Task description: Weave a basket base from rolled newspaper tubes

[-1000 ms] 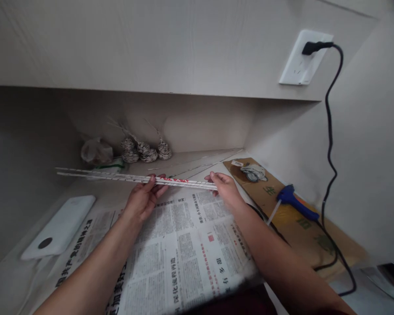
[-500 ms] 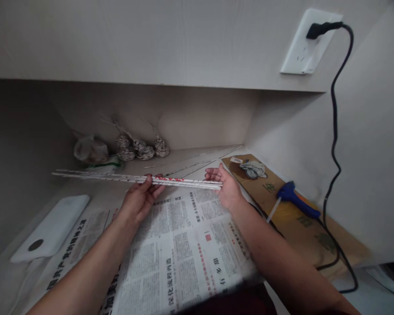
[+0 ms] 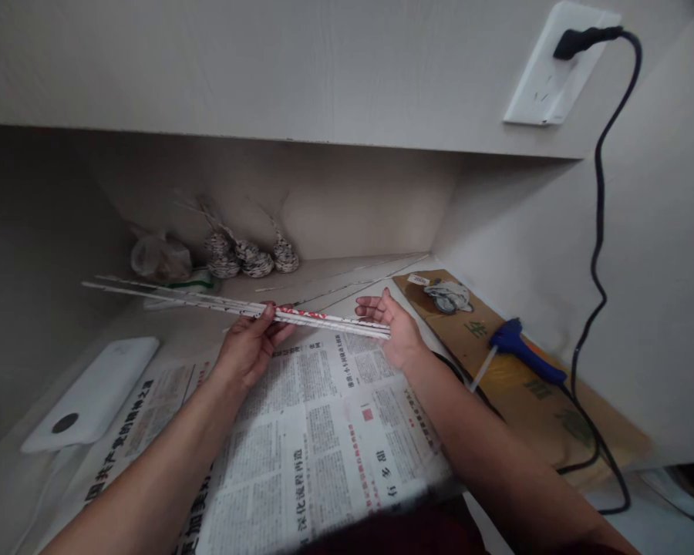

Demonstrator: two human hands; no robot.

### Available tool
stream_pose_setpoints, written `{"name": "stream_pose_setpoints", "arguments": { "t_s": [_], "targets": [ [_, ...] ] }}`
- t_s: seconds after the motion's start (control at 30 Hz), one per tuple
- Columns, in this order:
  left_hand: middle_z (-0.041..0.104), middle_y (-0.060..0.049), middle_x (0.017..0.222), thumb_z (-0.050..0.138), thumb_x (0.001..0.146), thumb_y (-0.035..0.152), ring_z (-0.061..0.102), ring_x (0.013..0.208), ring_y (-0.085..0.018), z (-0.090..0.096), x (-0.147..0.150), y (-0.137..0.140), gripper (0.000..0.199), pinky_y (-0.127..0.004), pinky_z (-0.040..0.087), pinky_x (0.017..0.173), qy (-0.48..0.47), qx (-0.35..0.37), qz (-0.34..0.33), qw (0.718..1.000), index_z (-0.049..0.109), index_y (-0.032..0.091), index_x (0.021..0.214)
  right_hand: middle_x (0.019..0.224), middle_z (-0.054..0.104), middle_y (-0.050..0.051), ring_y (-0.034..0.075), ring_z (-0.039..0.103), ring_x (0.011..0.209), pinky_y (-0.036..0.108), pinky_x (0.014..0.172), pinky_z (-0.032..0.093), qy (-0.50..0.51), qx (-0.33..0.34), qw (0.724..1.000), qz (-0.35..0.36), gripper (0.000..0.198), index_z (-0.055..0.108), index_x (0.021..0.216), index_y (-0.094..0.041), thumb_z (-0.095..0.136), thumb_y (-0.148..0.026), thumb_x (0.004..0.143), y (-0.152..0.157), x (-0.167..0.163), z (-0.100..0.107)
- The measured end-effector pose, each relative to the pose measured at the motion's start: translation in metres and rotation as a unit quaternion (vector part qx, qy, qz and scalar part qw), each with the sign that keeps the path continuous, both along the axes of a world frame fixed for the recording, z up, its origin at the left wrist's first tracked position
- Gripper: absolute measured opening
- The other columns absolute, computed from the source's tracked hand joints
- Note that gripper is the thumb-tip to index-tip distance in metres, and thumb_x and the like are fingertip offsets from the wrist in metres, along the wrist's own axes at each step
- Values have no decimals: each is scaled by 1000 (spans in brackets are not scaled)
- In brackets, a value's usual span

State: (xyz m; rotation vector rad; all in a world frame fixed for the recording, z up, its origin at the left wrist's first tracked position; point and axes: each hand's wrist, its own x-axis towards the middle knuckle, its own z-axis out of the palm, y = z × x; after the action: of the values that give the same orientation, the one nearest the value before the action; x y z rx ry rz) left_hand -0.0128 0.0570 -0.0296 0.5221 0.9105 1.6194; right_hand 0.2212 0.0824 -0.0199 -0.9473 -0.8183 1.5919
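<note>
A bundle of several thin rolled-paper tubes (image 3: 338,323), white with dark print and a red patch, lies across in front of me, above a newspaper sheet (image 3: 324,432). My left hand (image 3: 247,348) is closed around the bundle near its middle, thumb on top. The far left ends of the tubes fan apart slightly. My right hand (image 3: 403,333) has its fingers stretched out and apart, with the palm against the right ends of the tubes.
Several woven paper pieces (image 3: 257,258) and a plastic bag (image 3: 159,258) stand at the back. Loose tubes (image 3: 352,283) lie behind my hands. At left is a white device (image 3: 96,397). A blue glue gun (image 3: 526,354) rests on cardboard (image 3: 514,408), its cord running near a wall socket (image 3: 532,92).
The left ends of the tubes have risen and spread a little, so the bundle slopes down more to the right. My hands have stayed nearly in place. The view has shifted slightly.
</note>
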Motion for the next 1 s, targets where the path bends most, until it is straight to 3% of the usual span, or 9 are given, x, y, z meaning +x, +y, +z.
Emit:
{"name": "stream_pose_setpoints", "arguments": {
  "t_s": [0.23, 0.63, 0.77, 0.83, 0.87, 0.93, 1.0],
  "targets": [
    [74, -11, 82, 60, 85, 9, 72, 72, -18, 3, -1, 0, 10, -31, 63, 72, -16, -17, 15, 1000, 66, 10, 77, 86, 70, 10, 18, 61, 67, 26, 51, 43, -15, -5, 1000, 6, 52, 70, 87, -17, 45, -63, 87, -1, 1, 2],
    [73, -8, 77, 56, 88, 7, 69, 65, -13, 3, -6, 2, 15, -27, 63, 65, -1, 10, 1, 1000, 66, 8, 76, 86, 69, 8, 19, 63, 72, 29, 60, 48, -26, -11, 999, 41, 50, 71, 89, -17, 46, -61, 88, 1, 10, 8],
    [73, -12, 84, 58, 87, 9, 71, 72, -16, 5, -6, -3, 11, -27, 62, 66, -2, -11, -70, 997, 67, 8, 80, 85, 68, 6, 17, 62, 69, 28, 59, 46, -103, 65, 993, -4, 37, 69, 90, -20, 62, -55, 81, 11, 22, 4],
    [74, -14, 89, 60, 86, 10, 72, 77, -19, 7, -4, -8, 8, -30, 62, 69, 3, -17, -136, 991, 67, 8, 83, 86, 67, 5, 17, 60, 71, 28, 60, 46, -198, 169, 965, -24, 29, 70, 93, -22, 66, -48, 80, 9, 21, 1],
    [74, -14, 90, 62, 85, 11, 72, 79, -20, 8, -2, -11, 6, -31, 62, 71, 8, -17, -166, 986, 67, 9, 84, 91, 67, 5, 17, 60, 75, 29, 64, 47, -257, 234, 938, -24, 28, 70, 98, -23, 67, -44, 80, 6, 18, 0],
    [74, -15, 91, 65, 83, 12, 72, 80, -21, 10, 1, -15, 5, -32, 61, 72, 21, -14, -212, 977, 67, 9, 86, 108, 66, 7, 20, 60, 89, 34, 76, 50, -364, 359, 859, 1, 36, 67, 117, -29, 67, -38, 82, -4, 9, -2],
    [73, -13, 88, 68, 80, 13, 71, 80, -21, 10, 5, -18, 10, -31, 61, 71, 29, -9, -235, 971, 68, 10, 89, 128, 58, 7, 24, 57, 108, 40, 91, 48, -425, 453, 782, 54, 56, 53, 136, -35, 67, -34, 82, -15, -2, -4]
  ]
}}
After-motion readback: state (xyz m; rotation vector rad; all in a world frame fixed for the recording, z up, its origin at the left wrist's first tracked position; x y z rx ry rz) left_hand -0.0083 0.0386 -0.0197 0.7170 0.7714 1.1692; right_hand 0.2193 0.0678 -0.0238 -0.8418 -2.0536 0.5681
